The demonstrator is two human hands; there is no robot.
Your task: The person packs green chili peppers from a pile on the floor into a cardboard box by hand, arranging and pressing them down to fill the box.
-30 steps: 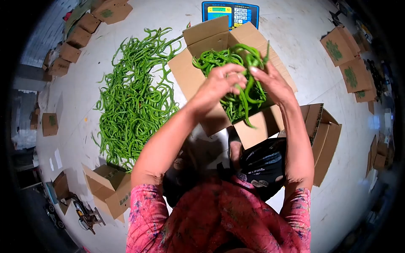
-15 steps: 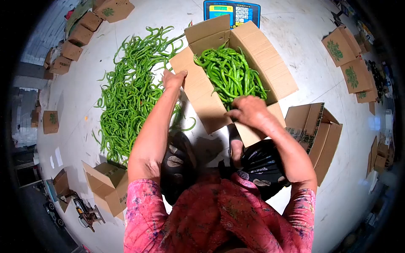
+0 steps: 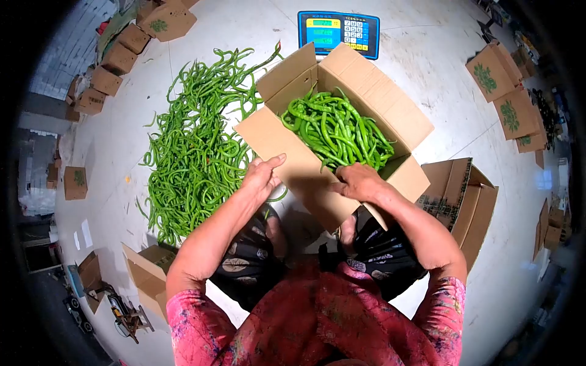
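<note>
An open cardboard box (image 3: 400, 104), tilted in view with its flaps spread, holds a heap of long green chili peppers (image 3: 345, 128). My left hand (image 3: 264, 174) pinches the edge of the box's left flap (image 3: 287, 149), its thumb lying on top. At the near corner, my right hand (image 3: 360, 183) grips the box's rim close to the peppers, with its fingertips partly hidden. A large loose pile of green chili peppers (image 3: 198, 146) lies on the floor left of the box.
A digital scale display (image 3: 339, 33) stands just beyond the box. Another open box (image 3: 467, 201) is at my right, and one more (image 3: 146, 274) at my lower left. Several cartons (image 3: 513, 110) line the right side, and others (image 3: 119, 58) the far left.
The box of peppers appears nearer to me. My left hand is lower along the left flap, and my right hand has moved from over the peppers' edge to the near rim.
</note>
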